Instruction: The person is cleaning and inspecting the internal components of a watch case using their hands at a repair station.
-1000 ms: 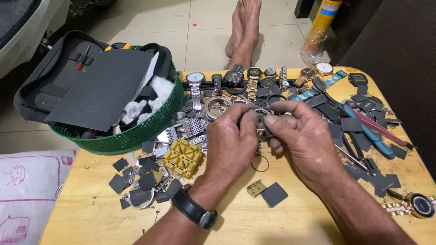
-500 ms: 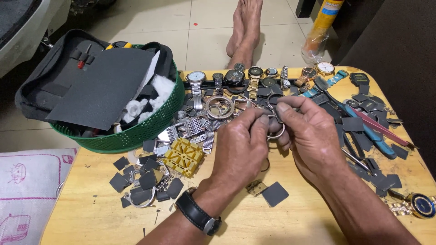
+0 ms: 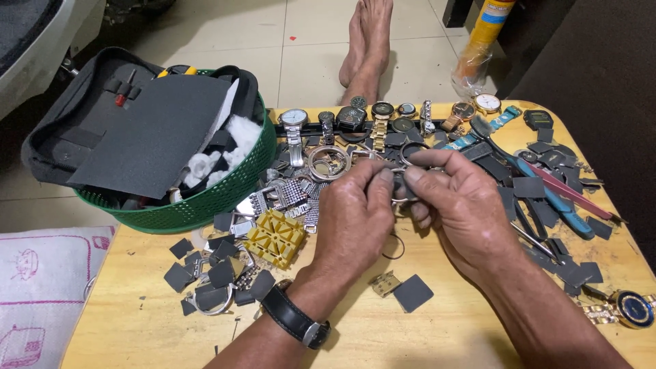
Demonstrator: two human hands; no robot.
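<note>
Fingers (image 3: 383, 179) pinching watch case (image 3: 402, 186), orientation hidden

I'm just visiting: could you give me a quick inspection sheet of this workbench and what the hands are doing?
Surface: low wooden table, scuffed and crowded.
Job's things: small metal ring part pinched between both hands.
Clutter: watches in a row, dark square pads, yellow block holder, blue-handled pliers, green basket with black pouch.
Grippers: left hand and right hand both closed on the ring part.
Cables: nothing seen.
Surroundings: tiled floor, bare feet beyond the table.
</note>
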